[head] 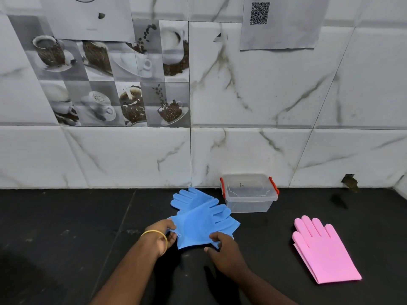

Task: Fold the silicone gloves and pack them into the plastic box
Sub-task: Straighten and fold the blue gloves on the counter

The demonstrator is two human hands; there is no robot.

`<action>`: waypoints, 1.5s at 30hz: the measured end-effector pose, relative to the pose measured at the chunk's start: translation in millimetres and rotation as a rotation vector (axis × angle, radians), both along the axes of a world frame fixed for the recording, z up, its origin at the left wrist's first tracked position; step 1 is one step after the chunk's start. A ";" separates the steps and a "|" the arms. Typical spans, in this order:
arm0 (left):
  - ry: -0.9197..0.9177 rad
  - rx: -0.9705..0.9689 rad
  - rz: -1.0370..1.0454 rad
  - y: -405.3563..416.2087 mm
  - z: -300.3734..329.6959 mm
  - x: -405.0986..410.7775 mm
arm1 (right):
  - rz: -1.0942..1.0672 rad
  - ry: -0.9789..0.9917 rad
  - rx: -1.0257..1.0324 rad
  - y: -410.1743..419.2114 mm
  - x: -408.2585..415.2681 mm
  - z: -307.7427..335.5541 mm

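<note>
Plastic box (249,200) lidded, unpacked; beside it blue gloves (199,216) unfolded, cuff pinched by left hand (162,232) and right hand (222,243); pink gloves (323,249) untouched.

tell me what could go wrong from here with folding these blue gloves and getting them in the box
The plastic box has its lid on with the red clips down, so it must be opened first. Both the left hand and right hand grip only the cuff end of the top blue glove; it overlaps the second blue glove, which might drag along.
</note>
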State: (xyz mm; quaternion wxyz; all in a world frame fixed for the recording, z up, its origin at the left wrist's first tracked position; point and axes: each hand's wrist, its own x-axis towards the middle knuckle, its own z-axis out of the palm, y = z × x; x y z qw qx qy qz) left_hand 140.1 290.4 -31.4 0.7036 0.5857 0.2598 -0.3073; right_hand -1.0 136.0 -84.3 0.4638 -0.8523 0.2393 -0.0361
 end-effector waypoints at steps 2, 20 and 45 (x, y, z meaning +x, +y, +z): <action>-0.089 0.047 0.065 -3.3 7.9 -2.3 | 0.018 -0.005 0.019 2.0 -1.3 1.6; -0.764 -0.022 -0.243 -99.8 146.5 -47.5 | 0.198 -0.253 0.121 16.3 51.2 99.7; -0.452 -0.127 -0.507 -63.7 107.3 -111.3 | -0.439 -0.598 1.296 -135.6 -86.1 70.8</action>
